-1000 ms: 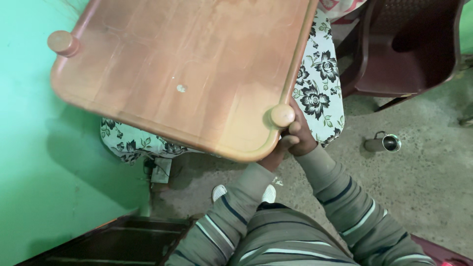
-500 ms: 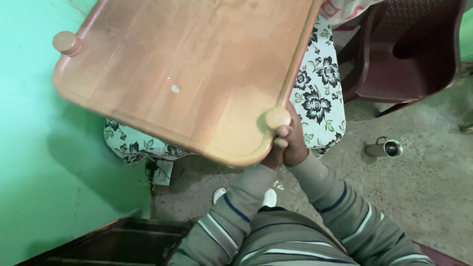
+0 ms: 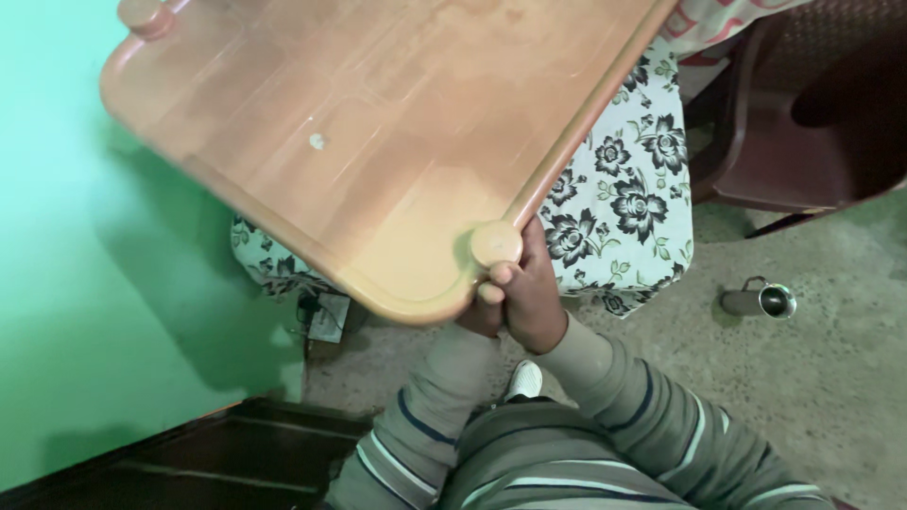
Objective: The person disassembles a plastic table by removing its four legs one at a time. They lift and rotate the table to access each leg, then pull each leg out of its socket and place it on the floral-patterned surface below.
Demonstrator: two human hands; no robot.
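we grip the near corner of the tilted wooden bench [image 3: 378,123] with our right hand [image 3: 531,293] curled shut just under its round knob [image 3: 495,244], left hand [image 3: 480,316] clasped beside it below the edge, the board stretching up-left from both.

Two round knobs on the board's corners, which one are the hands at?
The near-corner knob, bottom right of the wooden board. The right hand and left hand sit just below it; the other knob is untouched at the top-left edge.
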